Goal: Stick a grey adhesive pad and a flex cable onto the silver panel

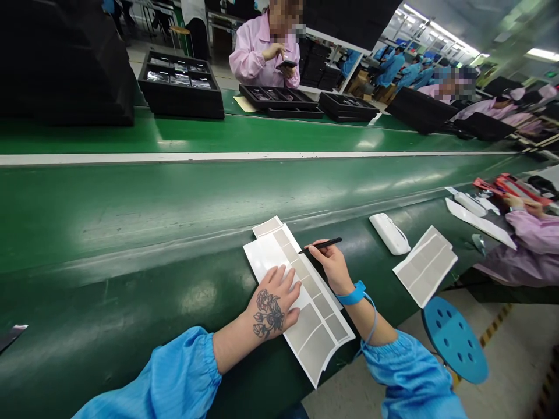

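Observation:
A white sheet of grey rectangular stickers (321, 326) lies on the green bench in front of me, hanging over the near edge. My left hand (273, 302), with a tattoo on its back, rests flat on the sheet with fingers spread. My right hand (332, 265) is closed on black tweezers (321, 245), whose tip touches the sheet near its upper part. A blue wrist strap (353, 294) circles my right wrist.
A white device (389, 233) and a second sticker sheet (425, 265) lie to the right. A co-worker's pink sleeve (530, 241) is at far right. Black trays (181, 84) sit beyond the green conveyor (174, 192), with a person in pink behind. A blue stool (456, 340) stands below.

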`<action>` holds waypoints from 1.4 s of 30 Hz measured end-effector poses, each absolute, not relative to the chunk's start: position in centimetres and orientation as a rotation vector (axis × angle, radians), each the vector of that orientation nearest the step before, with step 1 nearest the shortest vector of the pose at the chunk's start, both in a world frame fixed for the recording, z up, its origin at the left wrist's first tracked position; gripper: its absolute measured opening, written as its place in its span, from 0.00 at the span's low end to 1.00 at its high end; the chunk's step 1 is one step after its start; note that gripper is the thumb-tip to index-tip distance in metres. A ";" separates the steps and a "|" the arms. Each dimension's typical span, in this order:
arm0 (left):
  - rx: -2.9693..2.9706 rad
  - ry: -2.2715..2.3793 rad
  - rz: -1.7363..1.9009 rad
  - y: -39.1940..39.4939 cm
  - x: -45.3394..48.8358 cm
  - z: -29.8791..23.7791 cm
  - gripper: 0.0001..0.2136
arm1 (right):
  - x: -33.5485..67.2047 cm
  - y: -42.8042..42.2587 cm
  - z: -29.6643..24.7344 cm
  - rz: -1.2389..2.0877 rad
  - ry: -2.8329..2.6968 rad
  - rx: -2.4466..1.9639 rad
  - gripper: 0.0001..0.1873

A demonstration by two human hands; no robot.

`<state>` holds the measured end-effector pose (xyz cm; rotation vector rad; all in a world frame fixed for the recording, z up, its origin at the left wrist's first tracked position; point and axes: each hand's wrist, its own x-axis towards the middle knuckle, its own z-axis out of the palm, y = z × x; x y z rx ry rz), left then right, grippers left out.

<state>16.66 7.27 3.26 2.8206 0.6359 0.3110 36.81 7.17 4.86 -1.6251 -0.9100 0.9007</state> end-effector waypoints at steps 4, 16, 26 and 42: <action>2.766 0.647 0.348 7.4 16.7 3.0 0.24 | 36.8 7.5 4.6 0.873 -0.932 -1.641 0.23; 2.690 0.640 0.315 7.5 16.3 3.7 0.24 | 37.0 7.1 4.2 0.830 -0.947 -1.710 0.23; 2.716 0.642 0.295 7.5 16.5 3.7 0.24 | 36.7 8.8 4.4 0.920 -0.916 -1.661 0.24; 2.779 0.623 0.345 7.6 16.8 2.8 0.25 | 36.3 11.2 4.7 1.004 -0.874 -1.575 0.24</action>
